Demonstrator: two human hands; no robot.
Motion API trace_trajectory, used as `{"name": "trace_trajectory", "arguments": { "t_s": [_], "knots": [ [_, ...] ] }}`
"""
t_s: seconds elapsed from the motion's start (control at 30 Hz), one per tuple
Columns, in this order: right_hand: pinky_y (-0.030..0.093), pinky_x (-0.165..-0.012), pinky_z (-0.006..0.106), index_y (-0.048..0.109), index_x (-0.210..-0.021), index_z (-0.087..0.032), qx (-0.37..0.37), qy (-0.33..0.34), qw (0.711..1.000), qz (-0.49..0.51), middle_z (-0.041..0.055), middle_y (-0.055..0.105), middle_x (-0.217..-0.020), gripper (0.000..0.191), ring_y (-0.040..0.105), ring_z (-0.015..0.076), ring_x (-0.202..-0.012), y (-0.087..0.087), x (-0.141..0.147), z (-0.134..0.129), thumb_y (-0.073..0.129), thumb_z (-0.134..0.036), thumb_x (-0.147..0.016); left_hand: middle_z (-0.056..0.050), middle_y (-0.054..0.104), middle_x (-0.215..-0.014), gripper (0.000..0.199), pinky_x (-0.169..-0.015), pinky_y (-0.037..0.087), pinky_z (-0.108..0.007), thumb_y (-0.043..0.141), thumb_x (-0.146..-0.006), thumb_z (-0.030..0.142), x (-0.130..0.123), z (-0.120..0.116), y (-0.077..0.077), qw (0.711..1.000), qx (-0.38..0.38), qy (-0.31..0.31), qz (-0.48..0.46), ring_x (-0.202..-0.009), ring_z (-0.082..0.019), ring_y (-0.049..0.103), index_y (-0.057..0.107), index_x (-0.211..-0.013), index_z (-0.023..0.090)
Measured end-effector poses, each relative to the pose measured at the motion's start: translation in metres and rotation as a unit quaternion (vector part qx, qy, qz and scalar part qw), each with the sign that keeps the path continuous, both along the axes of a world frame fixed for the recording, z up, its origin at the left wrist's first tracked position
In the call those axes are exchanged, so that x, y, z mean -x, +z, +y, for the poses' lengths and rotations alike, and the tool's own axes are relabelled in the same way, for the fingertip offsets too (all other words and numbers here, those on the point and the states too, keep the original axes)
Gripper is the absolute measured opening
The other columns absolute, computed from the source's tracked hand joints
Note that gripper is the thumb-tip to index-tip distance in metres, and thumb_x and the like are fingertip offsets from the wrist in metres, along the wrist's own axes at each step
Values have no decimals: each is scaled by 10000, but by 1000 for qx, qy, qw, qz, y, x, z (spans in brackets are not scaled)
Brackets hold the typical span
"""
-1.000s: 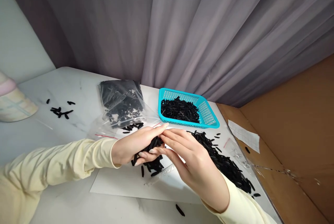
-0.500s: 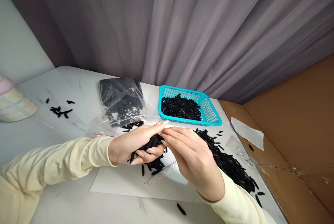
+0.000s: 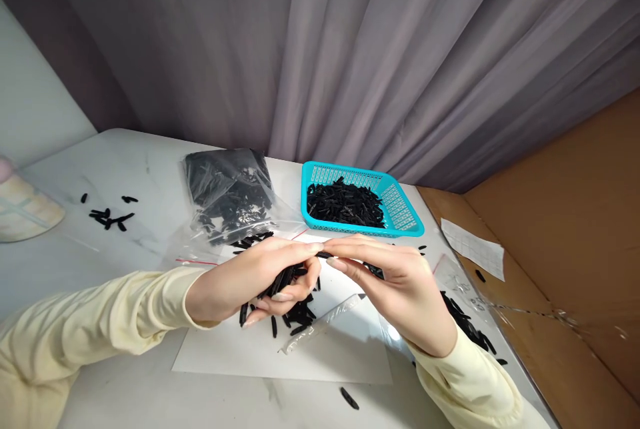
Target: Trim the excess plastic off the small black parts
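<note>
My left hand (image 3: pixel 250 275) is curled around a bunch of slim black pieces (image 3: pixel 283 281), several of their ends poking out past the fingers. Between the fingertips of my right hand (image 3: pixel 400 285) is a single black piece (image 3: pixel 325 255), held beside the left thumb and partly hidden. Below both hands, more loose black pieces (image 3: pixel 301 313) lie on a white sheet (image 3: pixel 235 357). A narrow clear plastic bag (image 3: pixel 325 323) rests across that sheet. My right hand and forearm partly cover a larger heap of black pieces (image 3: pixel 467 325).
Behind the hands stand a turquoise basket (image 3: pixel 413 223) with black pieces in it and a clear zip bag (image 3: pixel 227 192) of black pieces. Scattered pieces (image 3: pixel 107 219) lie at left. A crumpled clear bag (image 3: pixel 463 289) and grid-marked paper (image 3: pixel 473 247) are at right.
My right hand has shifted to the right and drawn slightly away from the left, showing a black piece between its fingertips. My left hand still holds its bunch.
</note>
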State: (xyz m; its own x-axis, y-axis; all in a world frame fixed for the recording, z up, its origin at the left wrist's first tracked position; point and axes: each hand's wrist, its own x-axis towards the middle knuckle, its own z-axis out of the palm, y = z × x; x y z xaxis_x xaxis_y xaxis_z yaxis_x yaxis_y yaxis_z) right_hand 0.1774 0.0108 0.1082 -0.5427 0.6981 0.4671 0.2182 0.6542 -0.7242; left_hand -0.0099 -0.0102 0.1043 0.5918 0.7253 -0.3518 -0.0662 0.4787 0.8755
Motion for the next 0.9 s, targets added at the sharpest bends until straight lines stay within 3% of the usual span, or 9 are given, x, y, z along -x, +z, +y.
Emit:
{"name": "trace_trajectory", "arguments": {
  "t_s": [0.3, 0.6, 0.9],
  "knots": [
    [547, -747, 276, 717, -882, -193, 102, 17, 994, -29, 37, 726, -890, 160, 675, 173, -817, 6, 0, -3, 601, -118, -801, 70, 320, -433, 389, -223, 284, -113, 399, -883, 399, -1, -3, 0, 1000, -21, 18, 11, -305, -42, 248, 458, -586, 155],
    [545, -739, 293, 709, -898, -177, 68, 14, 997, -30, 54, 719, -897, 178, 663, 173, -803, 6, 0, -6, 579, -93, -810, 67, 313, -428, 428, -227, 297, -116, 380, -880, 444, -1, -3, 0, 998, -45, 15, 34, -298, -42, 260, 461, -576, 153],
    [555, -771, 293, 705, -915, -198, 45, 20, 998, -34, 43, 719, -923, 202, 667, 172, -833, 7, 1, -7, 574, -86, -809, 61, 320, -433, 422, -220, 289, -122, 387, -874, 417, 0, -5, 0, 999, -20, 17, 28, -296, -45, 254, 438, -546, 156]
  ]
}}
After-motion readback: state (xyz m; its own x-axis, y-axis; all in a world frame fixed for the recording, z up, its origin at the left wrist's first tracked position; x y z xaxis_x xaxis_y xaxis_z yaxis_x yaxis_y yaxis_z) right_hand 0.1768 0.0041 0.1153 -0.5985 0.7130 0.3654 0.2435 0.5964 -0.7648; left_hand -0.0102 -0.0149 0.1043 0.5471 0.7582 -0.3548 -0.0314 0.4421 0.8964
